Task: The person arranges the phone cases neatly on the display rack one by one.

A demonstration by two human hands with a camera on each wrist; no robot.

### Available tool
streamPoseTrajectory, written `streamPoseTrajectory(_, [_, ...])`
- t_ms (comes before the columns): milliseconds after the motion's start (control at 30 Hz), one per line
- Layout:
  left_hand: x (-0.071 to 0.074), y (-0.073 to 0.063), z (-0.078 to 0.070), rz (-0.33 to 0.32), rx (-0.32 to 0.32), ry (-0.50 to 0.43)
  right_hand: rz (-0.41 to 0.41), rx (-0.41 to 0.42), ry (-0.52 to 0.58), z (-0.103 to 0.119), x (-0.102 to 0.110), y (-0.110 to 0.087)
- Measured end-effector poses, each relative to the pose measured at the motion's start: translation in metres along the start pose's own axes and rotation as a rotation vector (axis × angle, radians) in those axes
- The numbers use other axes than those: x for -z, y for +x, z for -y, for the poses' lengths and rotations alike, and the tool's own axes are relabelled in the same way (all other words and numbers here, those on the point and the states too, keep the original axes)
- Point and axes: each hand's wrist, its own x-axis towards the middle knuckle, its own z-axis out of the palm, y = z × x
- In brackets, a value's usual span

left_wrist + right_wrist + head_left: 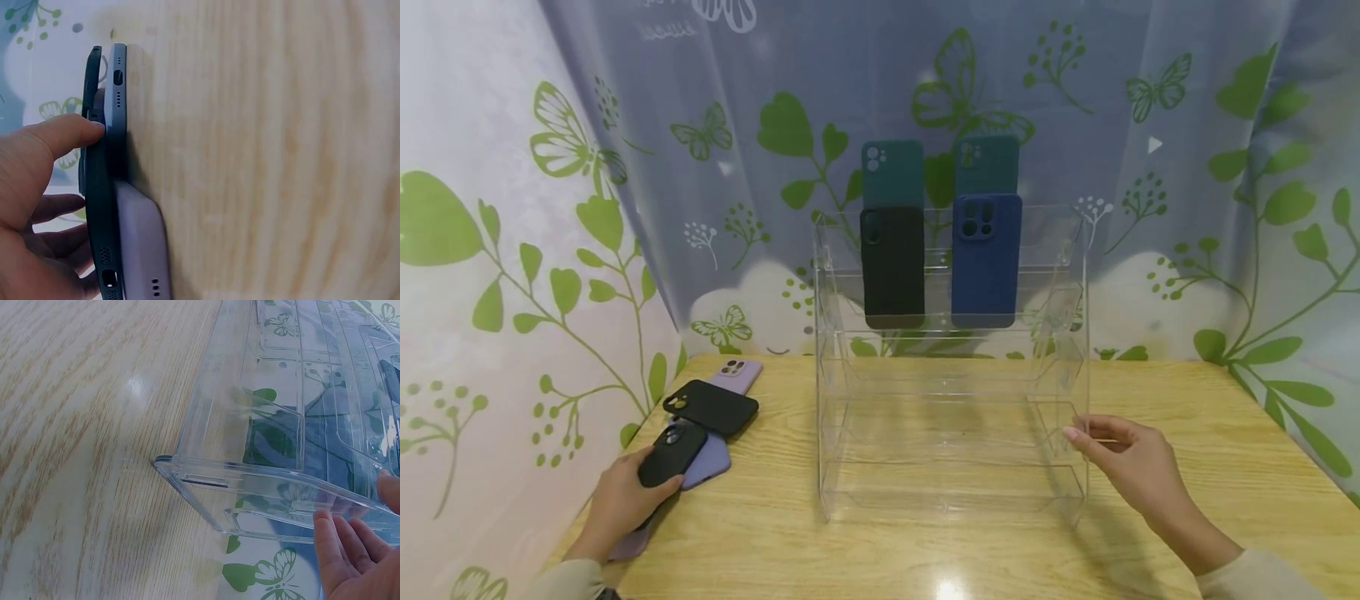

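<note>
At the left of the head view my left hand (pixel 619 500) grips a black phone case (pixel 672 455), thumb on its near edge and fingers over the far side. In the left wrist view that case (pixel 100 206) stands edge-on, against a lilac case (pixel 145 237). My right hand (pixel 1131 467) pinches the right side panel of a clear acrylic display rack (pixel 951 503), thumb inside and fingers outside. On the rack's upper tiers stand a black case (pixel 893 271), a blue case (pixel 987 271) and two teal cases (pixel 892 177) behind them.
Beside the left hand lie another black case (pixel 718 408), a periwinkle case (pixel 709 462) and a pale purple case (pixel 741 375), partly overlapping. A curtain (pixel 850 50) with leaves and butterflies hangs behind the wooden table (pixel 760 533).
</note>
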Motion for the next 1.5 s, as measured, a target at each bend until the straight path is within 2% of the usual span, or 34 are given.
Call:
streamPoseTrajectory(200, [0.006,0.001,-0.004,-0.029,0.021,-0.050,0.002,0.003,0.003,0.000,0.000,0.000])
streamPoseTrajectory(500, [0.018,0.000,-0.028,-0.198,-0.038,-0.091,0.006,0.003,0.001,0.000,0.000,0.000])
streamPoseTrajectory(633, [0.022,0.000,-0.045,-0.262,-0.061,-0.136,0.007,-0.004,0.003,0.000,0.000,0.000])
streamPoseTrajectory(1100, [0.039,0.002,-0.119,-0.384,-0.158,-0.309,0.004,-0.006,0.004,0.000,0.001,0.000])
streamPoseTrajectory(1233, [0.045,0.003,-0.139,-0.428,-0.205,-0.372,0.007,-0.016,0.013,0.000,0.001,0.000])
streamPoseTrajectory(1500, [0.055,0.005,-0.181,-0.475,-0.297,-0.432,0.007,-0.016,0.012,0.001,0.000,0.000])
